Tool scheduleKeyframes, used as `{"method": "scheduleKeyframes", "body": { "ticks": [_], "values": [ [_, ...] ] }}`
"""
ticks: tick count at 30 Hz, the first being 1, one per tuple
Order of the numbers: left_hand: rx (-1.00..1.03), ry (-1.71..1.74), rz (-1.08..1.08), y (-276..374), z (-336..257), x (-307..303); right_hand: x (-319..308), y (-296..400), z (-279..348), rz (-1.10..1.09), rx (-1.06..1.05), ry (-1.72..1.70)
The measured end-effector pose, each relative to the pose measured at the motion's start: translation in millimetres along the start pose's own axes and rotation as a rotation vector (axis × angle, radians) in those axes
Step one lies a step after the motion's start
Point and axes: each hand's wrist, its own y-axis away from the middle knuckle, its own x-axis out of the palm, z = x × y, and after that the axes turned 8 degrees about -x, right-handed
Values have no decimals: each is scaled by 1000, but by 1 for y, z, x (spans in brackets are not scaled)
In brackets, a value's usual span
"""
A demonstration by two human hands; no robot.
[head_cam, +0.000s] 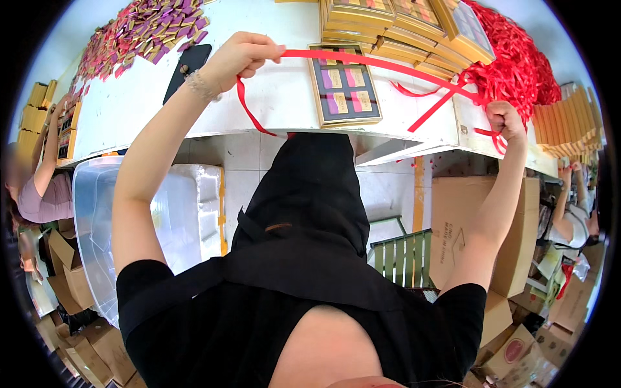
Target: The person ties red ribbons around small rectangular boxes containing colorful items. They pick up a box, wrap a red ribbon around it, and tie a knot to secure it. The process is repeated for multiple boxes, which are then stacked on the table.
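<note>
A length of red ribbon (388, 61) stretches between my two hands, passing over the upper part of a gold-edged box (345, 89). The box lies flat on the white table (281, 97) and shows purple and pink wrapped pieces through its clear top. My left hand (247, 56) pinches the ribbon near one end, and a loose tail hangs below it. On the right, my right hand (505, 119) is closed around the other part of the ribbon, beside a large heap of red ribbons (514, 63).
Stacked gold boxes (388, 34) stand at the back. Small wrapped pieces (150, 31) lie heaped at the far left, near a black phone (187, 72). More gold boxes (565, 121) line the right. A clear plastic tub (97, 233) and cardboard carton (461, 218) flank me; people work at both sides.
</note>
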Motion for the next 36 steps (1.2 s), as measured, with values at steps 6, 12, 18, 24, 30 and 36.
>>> {"method": "scheduleKeyframes", "body": {
  "ticks": [6, 12, 18, 24, 30, 36],
  "values": [
    [748, -591, -673, -13, 38, 25, 47, -59, -15, -637, -415, 709],
    [1142, -1326, -694, 21, 61, -15, 91, -52, -41, -835, -1064, 1633],
    [732, -1365, -475, 15, 48, 1, 106, -62, -49, -767, -960, 1687],
    [798, -1083, -26, -5, 11, 70, 96, -61, -52, -738, -847, 1731],
    [767, -1161, -56, 36, 25, 100, 114, 20, -44, -984, -189, 1670],
    [907, -1042, -567, 99, 53, 155, 335, 114, -16, -175, -430, 328]
  ]
}}
